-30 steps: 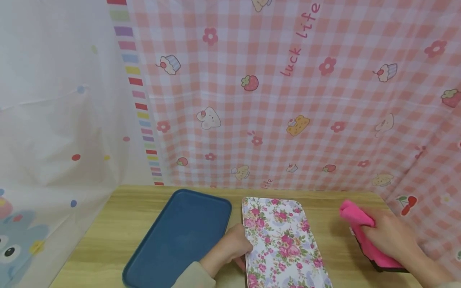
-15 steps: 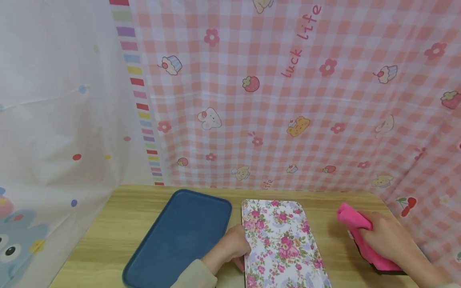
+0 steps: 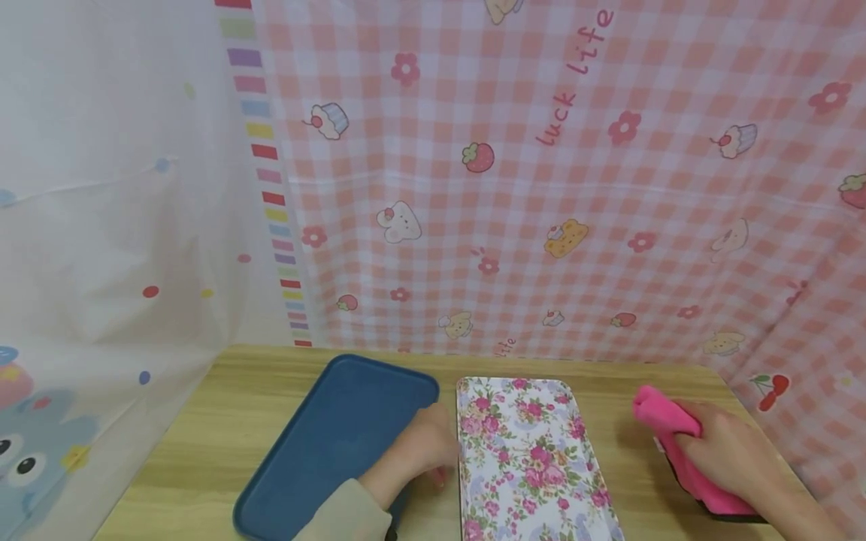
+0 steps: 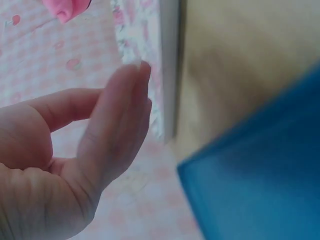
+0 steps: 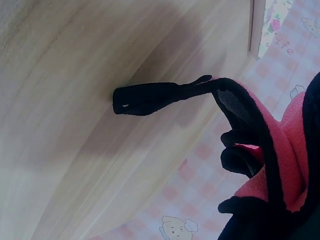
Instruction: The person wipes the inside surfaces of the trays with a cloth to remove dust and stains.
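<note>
My left hand hovers over the right edge of a dark blue tray, beside a flat rectangular thing with a rose-flower print. In the left wrist view its fingers are loosely bent and hold nothing; the floral thing's pale side edge lies just past the fingertips. At the right, my right hand grips a folded pink cloth with black trim. The right wrist view shows the cloth's black border and a black strap end hanging from it; the hand is hidden there.
All of this is on a wood-grain table. Behind it hangs a pink checked curtain, and a white printed curtain closes the left side. Checked fabric also runs along the right.
My left hand has let go of the floral thing's left edge and moved slightly left and up. The right hand with the pink cloth has shifted slightly downward. The head view has turned a little.
</note>
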{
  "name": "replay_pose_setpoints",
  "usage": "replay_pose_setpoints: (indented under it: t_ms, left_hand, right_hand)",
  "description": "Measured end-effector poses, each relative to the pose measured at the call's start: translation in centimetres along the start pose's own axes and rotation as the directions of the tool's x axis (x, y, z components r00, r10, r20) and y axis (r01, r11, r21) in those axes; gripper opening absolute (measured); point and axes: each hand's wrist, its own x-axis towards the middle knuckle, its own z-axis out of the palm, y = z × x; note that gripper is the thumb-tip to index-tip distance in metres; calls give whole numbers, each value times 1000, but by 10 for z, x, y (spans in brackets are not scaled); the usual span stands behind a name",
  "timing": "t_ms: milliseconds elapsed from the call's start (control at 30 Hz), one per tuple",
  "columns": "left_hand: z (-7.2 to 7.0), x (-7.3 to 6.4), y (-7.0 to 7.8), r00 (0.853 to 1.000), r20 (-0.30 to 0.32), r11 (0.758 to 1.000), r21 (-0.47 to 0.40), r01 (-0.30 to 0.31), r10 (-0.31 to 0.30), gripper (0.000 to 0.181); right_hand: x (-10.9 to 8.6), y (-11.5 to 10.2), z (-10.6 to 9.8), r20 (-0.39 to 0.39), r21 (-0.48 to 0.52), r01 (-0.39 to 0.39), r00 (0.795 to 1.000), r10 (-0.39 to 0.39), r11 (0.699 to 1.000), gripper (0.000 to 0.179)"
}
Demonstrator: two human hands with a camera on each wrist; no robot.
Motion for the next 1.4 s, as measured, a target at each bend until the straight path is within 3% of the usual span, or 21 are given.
replay_pose_setpoints:
  t_ms: [133,267,467,600,667,800,933,1033,1200,1400]
  left_hand:
    - [-18,-5,5,997,-74,1000,25,-1,3,41]
    - [-33,-11,4,986,-165,991,133,-10,32,49]
    - [-57,-20,-10,932,-339,953,301,-20,126,53]
    - [-71,-22,-22,901,-401,934,356,-13,166,54]
    - [-77,-23,-29,893,-416,922,388,7,169,57]
    - [-89,-26,-44,901,-412,898,436,64,136,70]
    - [-98,-27,-62,913,-401,893,436,115,78,83]
    - [-104,-27,-77,917,-397,868,469,164,41,88]
    - [-114,-26,-101,925,-379,812,536,229,-10,88]
    - [-126,-24,-119,928,-354,799,520,300,-118,79]
  right_hand:
    - [-1,-2,-2,-10,1,6,1000,-6,1000,41]
    - [-2,-4,-1,-12,5,10,1000,-10,1000,42]
    - [-4,-5,0,1,19,-7,1000,7,1000,45]
    - [-4,-5,0,12,28,-25,1000,25,999,46]
    - [-4,-5,1,18,39,-25,1000,25,999,46]
    - [-6,-6,4,11,55,-17,1000,17,998,47]
    - [-7,-7,4,15,56,-25,1000,24,998,48]
    - [-6,-6,4,33,62,-32,999,30,998,49]
    - [-5,-6,5,35,66,-30,999,28,997,48]
    - [-6,-8,5,16,60,-15,1000,14,998,44]
